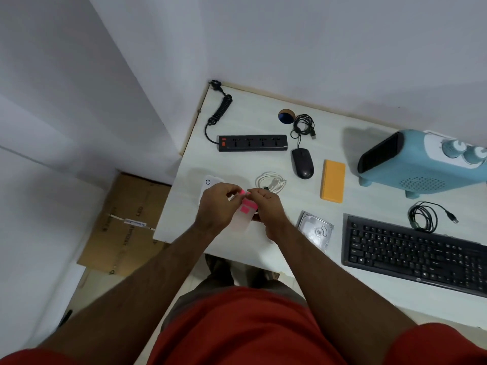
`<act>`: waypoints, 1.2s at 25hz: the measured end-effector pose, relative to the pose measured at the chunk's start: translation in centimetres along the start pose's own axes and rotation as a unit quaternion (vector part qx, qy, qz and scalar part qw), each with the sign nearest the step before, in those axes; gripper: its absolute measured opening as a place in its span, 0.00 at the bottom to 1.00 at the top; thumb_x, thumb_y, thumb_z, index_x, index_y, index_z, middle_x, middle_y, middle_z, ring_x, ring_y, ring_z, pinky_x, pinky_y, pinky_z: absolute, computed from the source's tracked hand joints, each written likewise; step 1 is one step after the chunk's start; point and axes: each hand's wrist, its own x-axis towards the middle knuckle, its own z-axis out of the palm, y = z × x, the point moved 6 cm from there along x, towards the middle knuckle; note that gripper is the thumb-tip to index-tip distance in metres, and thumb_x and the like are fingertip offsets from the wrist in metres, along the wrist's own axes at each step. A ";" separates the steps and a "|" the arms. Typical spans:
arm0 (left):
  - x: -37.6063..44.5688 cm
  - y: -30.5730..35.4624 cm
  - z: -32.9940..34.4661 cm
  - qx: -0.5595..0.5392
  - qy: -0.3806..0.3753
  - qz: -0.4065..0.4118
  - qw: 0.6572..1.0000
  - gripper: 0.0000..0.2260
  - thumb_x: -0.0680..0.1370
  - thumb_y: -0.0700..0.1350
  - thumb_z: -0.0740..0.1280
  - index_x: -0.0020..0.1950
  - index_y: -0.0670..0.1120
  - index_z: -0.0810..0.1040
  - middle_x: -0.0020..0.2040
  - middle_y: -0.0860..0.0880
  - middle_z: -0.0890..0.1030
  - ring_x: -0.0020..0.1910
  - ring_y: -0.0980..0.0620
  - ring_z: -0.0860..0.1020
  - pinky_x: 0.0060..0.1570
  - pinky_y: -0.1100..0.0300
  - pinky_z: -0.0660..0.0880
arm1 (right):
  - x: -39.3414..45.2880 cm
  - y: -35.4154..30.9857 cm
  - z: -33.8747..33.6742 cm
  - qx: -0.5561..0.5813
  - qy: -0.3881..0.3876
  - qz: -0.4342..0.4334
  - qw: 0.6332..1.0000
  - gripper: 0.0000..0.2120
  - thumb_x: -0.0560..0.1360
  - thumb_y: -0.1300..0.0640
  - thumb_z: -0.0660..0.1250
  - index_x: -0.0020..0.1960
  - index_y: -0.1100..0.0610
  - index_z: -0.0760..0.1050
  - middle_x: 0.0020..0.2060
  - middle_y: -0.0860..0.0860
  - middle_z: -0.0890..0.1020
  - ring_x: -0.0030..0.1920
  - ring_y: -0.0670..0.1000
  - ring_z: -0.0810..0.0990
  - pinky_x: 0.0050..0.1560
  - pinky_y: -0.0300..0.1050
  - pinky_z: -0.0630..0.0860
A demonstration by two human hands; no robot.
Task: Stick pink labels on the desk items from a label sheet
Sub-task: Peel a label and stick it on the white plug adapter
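My left hand (217, 206) and my right hand (266, 206) meet over the desk's left part, both with curled fingers. Between them hangs a pale label sheet (242, 221) with a few pink labels (247, 206) near its top. The fingertips of both hands pinch a pink label at the sheet's upper edge. My right hand also holds the sheet's right side. A white device (208, 183) with a small ring mark lies partly hidden behind my left hand.
On the white desk (237, 167): a black power strip (253, 143), a black mouse (302, 163), a white cable (271, 181), a yellow box (332, 184), a hard drive (316, 230), a black keyboard (413, 255), a blue heater (421, 162). A cardboard box (129, 225) stands on the floor at left.
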 end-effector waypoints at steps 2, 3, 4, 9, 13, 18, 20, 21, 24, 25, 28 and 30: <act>0.6 -0.4 -0.4 0.007 -0.013 0.010 1.000 0.12 0.79 0.48 0.68 0.57 0.43 0.83 0.52 0.46 0.85 0.50 0.50 0.81 0.54 0.61 0.75 | 0.3 0.0 0.6 -0.002 0.022 -0.005 1.000 0.07 0.79 0.61 0.66 0.46 0.61 0.81 0.36 0.52 0.81 0.35 0.47 0.80 0.37 0.43 0.79; 0.8 -0.4 -0.6 0.011 -0.015 0.019 1.000 0.12 0.79 0.47 0.68 0.57 0.43 0.83 0.52 0.46 0.85 0.50 0.50 0.81 0.53 0.62 0.74 | 0.4 -0.1 0.8 -0.002 0.031 -0.009 0.999 0.07 0.79 0.61 0.65 0.47 0.62 0.81 0.36 0.52 0.81 0.35 0.47 0.79 0.37 0.43 0.79; 1.0 -0.3 -0.7 0.015 -0.016 0.025 0.999 0.12 0.79 0.47 0.67 0.57 0.43 0.83 0.52 0.46 0.85 0.50 0.49 0.82 0.52 0.62 0.74 | 0.4 -0.2 0.9 0.000 0.034 -0.014 0.999 0.07 0.79 0.61 0.65 0.47 0.62 0.82 0.36 0.51 0.81 0.35 0.47 0.79 0.37 0.43 0.79; 1.4 0.4 -1.0 0.039 0.006 0.024 0.999 0.12 0.79 0.48 0.67 0.58 0.43 0.83 0.54 0.46 0.85 0.51 0.48 0.81 0.51 0.64 0.70 | 0.7 -0.6 0.7 0.022 0.017 -0.016 0.999 0.10 0.79 0.60 0.65 0.42 0.57 0.82 0.34 0.50 0.82 0.35 0.48 0.81 0.37 0.41 0.82; 1.4 1.3 -0.4 0.052 0.016 0.028 0.998 0.13 0.79 0.48 0.68 0.57 0.42 0.83 0.54 0.45 0.85 0.52 0.48 0.81 0.52 0.65 0.68 | 1.2 -0.7 -0.4 0.015 0.017 -0.009 1.000 0.10 0.79 0.60 0.66 0.41 0.56 0.82 0.34 0.51 0.81 0.35 0.48 0.80 0.36 0.40 0.81; 1.5 2.0 0.2 0.053 0.028 0.008 0.998 0.10 0.78 0.46 0.68 0.53 0.41 0.84 0.50 0.44 0.85 0.49 0.48 0.80 0.48 0.63 0.70 | 1.7 -0.3 -1.4 0.005 0.013 -0.003 1.000 0.09 0.79 0.60 0.66 0.43 0.56 0.83 0.34 0.50 0.82 0.35 0.47 0.80 0.36 0.41 0.80; 1.5 2.1 0.5 0.045 0.028 -0.001 0.999 0.09 0.78 0.44 0.68 0.52 0.40 0.83 0.50 0.44 0.84 0.48 0.49 0.79 0.48 0.62 0.71 | 1.8 -0.3 -1.7 0.004 0.010 -0.004 1.000 0.08 0.79 0.60 0.66 0.44 0.56 0.83 0.34 0.50 0.82 0.35 0.46 0.81 0.36 0.41 0.80; 1.5 2.1 0.6 0.039 0.030 -0.004 0.999 0.09 0.78 0.44 0.68 0.52 0.40 0.83 0.50 0.44 0.84 0.46 0.50 0.78 0.48 0.62 0.71 | 1.8 -0.3 -1.7 0.002 0.009 -0.005 1.000 0.08 0.79 0.60 0.66 0.44 0.56 0.82 0.34 0.50 0.82 0.34 0.46 0.81 0.35 0.41 0.80; 1.4 1.9 0.6 0.031 0.041 -0.006 0.999 0.08 0.78 0.43 0.68 0.52 0.40 0.83 0.49 0.44 0.84 0.45 0.53 0.76 0.48 0.63 0.70 | 1.9 -0.2 -1.6 -0.004 0.003 0.001 1.000 0.07 0.79 0.59 0.66 0.45 0.56 0.82 0.36 0.51 0.82 0.36 0.47 0.81 0.38 0.43 0.80; 1.4 1.8 0.6 0.030 0.044 -0.002 0.999 0.08 0.78 0.43 0.68 0.52 0.40 0.83 0.49 0.44 0.84 0.45 0.53 0.76 0.48 0.63 0.70 | 2.0 -0.1 -1.6 -0.006 0.001 0.004 1.000 0.07 0.79 0.58 0.66 0.46 0.56 0.82 0.37 0.52 0.82 0.37 0.48 0.80 0.39 0.44 0.81; 1.2 2.0 0.5 0.032 0.046 0.032 0.998 0.07 0.77 0.43 0.70 0.51 0.41 0.84 0.48 0.46 0.84 0.45 0.55 0.76 0.50 0.61 0.72 | 2.0 0.0 -1.6 0.012 -0.001 0.019 1.000 0.09 0.79 0.55 0.66 0.44 0.55 0.82 0.38 0.52 0.82 0.38 0.49 0.81 0.40 0.45 0.80; 1.0 2.1 0.6 0.046 0.045 0.052 0.997 0.07 0.76 0.45 0.71 0.50 0.43 0.84 0.47 0.47 0.85 0.46 0.54 0.78 0.49 0.61 0.73 | 1.9 -0.1 -1.6 0.030 -0.001 0.029 0.999 0.09 0.79 0.54 0.66 0.43 0.55 0.82 0.37 0.51 0.83 0.36 0.48 0.82 0.39 0.44 0.80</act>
